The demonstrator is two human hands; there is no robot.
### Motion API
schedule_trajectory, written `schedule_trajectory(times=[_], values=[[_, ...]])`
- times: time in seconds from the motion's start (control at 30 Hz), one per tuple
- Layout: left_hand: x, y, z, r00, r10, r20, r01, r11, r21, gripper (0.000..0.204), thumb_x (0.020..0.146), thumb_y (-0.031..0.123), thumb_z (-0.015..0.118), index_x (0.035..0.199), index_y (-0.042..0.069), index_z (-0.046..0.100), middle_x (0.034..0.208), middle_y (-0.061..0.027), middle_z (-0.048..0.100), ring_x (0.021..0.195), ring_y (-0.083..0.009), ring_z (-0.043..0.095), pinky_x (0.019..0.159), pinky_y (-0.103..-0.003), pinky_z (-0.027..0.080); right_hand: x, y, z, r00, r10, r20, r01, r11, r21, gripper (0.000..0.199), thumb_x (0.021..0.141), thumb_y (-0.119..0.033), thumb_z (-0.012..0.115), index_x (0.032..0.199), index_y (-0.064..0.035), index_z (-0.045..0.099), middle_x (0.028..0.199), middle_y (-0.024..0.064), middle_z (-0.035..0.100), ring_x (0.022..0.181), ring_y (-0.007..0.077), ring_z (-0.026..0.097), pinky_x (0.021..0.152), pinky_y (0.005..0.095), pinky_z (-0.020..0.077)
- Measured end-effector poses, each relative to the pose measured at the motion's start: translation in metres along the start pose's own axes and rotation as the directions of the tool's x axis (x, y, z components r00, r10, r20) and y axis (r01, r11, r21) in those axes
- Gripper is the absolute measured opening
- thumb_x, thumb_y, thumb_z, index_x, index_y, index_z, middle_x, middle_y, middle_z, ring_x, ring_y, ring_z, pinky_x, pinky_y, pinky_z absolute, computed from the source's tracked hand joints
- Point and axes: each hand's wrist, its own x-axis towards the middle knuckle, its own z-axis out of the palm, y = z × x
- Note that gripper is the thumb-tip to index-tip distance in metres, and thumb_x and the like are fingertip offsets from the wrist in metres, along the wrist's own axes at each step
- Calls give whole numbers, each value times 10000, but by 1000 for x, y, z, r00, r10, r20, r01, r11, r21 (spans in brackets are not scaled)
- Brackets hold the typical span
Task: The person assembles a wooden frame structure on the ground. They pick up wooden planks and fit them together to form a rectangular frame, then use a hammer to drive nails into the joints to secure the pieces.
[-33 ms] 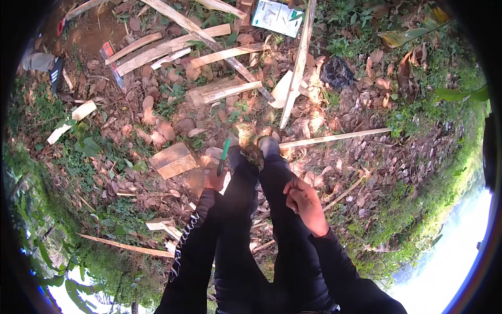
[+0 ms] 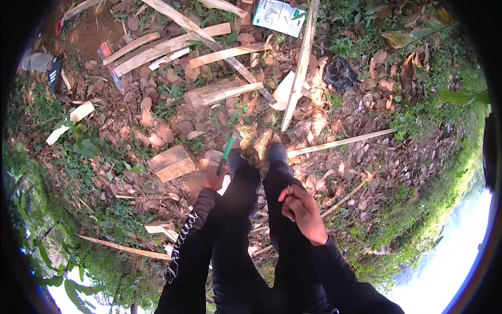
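My left hand is closed round the dark end of a green-and-black handle. It looks like a hammer, its top end beside my left shoe. In front of my right thigh, my right hand is closed with thumb and fingers pinched together. Something thin and small seems to stick out at the fingertips, too small to name. A long thin wooden strip lies on the ground by my right shoe. Left of the left hand rests a wooden block.
Several split boards lie ahead among dry leaves, with a saw beside them. A long pole, a white printed packet and a black plastic bag are farther ahead. Another person's shoe shows at far left.
My right hand has shifted slightly down and its fingers have changed pose a little. The green-handled tool has tilted slightly to the right in my left hand. My right foot has moved slightly right.
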Motion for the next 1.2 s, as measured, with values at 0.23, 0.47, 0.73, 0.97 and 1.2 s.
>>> schedule_trajectory(times=[0.23,0.47,0.73,0.97,1.2], values=[[167,14,-4,931,302,206,-365,787,496,493,947,516,520,837,68,696,655,-174,618,663,-380,633,638,-491,495,82,45,-41,972,125,201,-61,953,-298,119,910,-64,520,988,7,574,723,47,607,644,102,579,615,245,458],[241,76,-27,704,661,259,-667,491,560,292,898,302,632,988,26,670,903,-174,647,789,-328,640,733,-452,508,117,64,-80,905,-412,-103,393,904,-166,117,880,-63,514,934,40,527,607,104,560,468,155,488,443,300,387],[243,224,-81,748,654,110,-627,642,441,185,910,164,637,989,-2,651,880,-139,648,773,-284,630,666,-335,498,124,87,-91,723,-674,-149,655,738,-161,179,845,-107,594,903,62,585,716,170,643,527,275,576,465,413,466],[310,290,-64,211,962,173,-459,-59,887,321,852,154,674,1159,91,604,1074,-100,556,951,-277,581,800,-393,466,119,103,-78,408,-875,-260,727,484,-488,192,842,-111,593,718,35,574,650,145,618,540,252,575,465,378,459],[366,324,-97,241,957,161,-151,-127,980,311,866,171,636,1167,110,585,1067,-76,537,990,-263,576,821,-412,460,112,101,-81,452,-862,-229,739,506,-445,204,867,-113,577,740,46,570,626,128,602,492,229,545,426,366,433]])
